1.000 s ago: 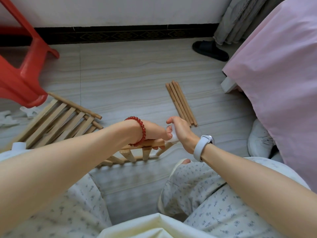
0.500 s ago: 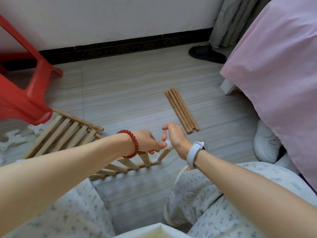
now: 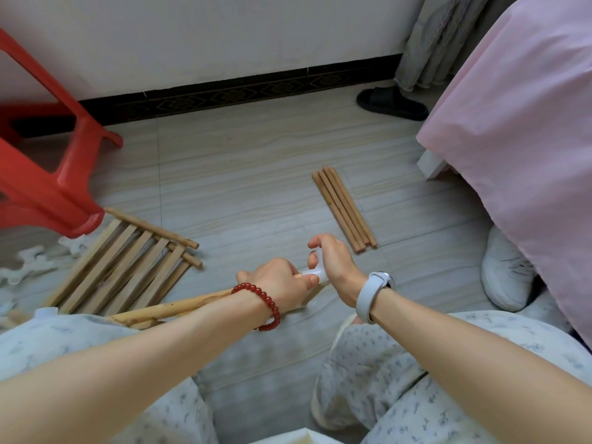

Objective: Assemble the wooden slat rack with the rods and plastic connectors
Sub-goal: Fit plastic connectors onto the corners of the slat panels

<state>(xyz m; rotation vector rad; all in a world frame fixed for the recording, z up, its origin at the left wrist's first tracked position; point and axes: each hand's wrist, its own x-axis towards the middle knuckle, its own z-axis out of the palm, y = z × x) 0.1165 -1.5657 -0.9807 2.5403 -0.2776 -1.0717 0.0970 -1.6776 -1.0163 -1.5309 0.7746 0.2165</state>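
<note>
1. The left hand [image 3: 282, 283] grips a light wooden rod [image 3: 166, 307] running from the left knee up-right toward the red plastic stool's [image 3: 48, 187] far side.
2. The right hand [image 3: 333, 264] pinches a translucent white plastic connector [image 3: 317, 272] at the rod's tip; the joint is hidden.

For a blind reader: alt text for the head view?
The left hand grips a wooden rod while the right hand holds a white plastic connector at its end. Slat panel and spare rods lie on the floor.
</note>
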